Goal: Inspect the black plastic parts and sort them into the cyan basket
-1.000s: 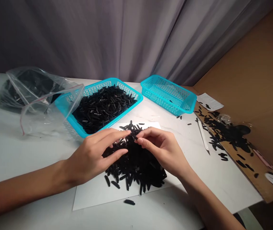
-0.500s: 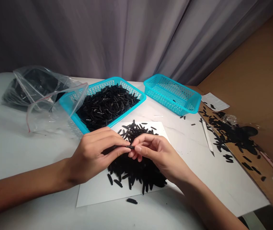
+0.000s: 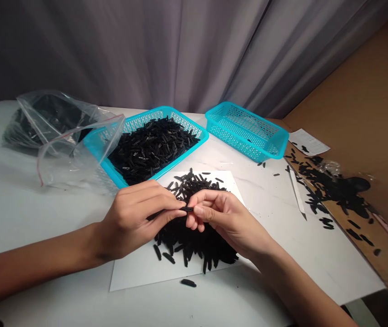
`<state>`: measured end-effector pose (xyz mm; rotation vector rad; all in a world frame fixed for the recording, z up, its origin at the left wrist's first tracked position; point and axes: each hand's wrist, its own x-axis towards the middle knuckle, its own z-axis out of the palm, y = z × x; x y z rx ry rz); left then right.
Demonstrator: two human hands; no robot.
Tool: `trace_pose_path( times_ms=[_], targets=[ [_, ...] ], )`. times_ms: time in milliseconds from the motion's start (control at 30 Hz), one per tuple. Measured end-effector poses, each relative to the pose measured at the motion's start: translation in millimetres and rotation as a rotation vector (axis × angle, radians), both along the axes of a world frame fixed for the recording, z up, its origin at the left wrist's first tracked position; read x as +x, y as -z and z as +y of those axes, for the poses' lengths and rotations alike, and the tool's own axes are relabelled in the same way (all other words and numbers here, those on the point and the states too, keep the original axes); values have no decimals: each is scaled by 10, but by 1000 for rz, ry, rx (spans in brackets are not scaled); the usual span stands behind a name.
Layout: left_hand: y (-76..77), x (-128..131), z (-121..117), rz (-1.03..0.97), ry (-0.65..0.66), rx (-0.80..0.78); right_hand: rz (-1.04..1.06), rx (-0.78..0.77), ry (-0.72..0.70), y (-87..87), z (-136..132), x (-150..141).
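Between the fingertips of both hands is one small, narrow black piece (image 3: 189, 209), perhaps a plastic clip; its exact kind is too small to tell. My left hand (image 3: 143, 210) pinches its left end between thumb and fingers. Thumb and forefinger of my right hand (image 3: 216, 211) close on the right end, the other fingers curled below. Under the hands lies a heap of similar black pieces (image 3: 197, 247), partly hidden by them, on a white sheet (image 3: 126, 274). One loose piece (image 3: 188, 283) rests on the table in front of the sheet.
Behind the hands stands a blue basket (image 3: 166, 170) full of black pieces. A clear zip bag (image 3: 61, 131) with dark contents overlaps its left side. Another blue basket (image 3: 238, 144) is at back right. A white pen-like tool (image 3: 296, 193) and scattered pieces (image 3: 344, 190) lie by the cardboard.
The black piece between my fingertips looks slightly turned. Both hands keep almost the same place and grip; the whole view has shifted slightly.
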<state>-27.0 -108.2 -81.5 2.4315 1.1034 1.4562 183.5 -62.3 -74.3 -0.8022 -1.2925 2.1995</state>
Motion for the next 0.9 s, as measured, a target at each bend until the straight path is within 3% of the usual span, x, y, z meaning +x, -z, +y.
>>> trace_pose_path(
  times_ms=[200,600,900],
  targets=[
    [3,-8,6,18,14,5,-7,3,-3,10,0,-3],
    [32,-8,-2,51,-7,10,-137,292,87,-48,-72,-48],
    [65,7,-16,55,36,-69,-44,160,59,32,-59,-62]
  ],
)
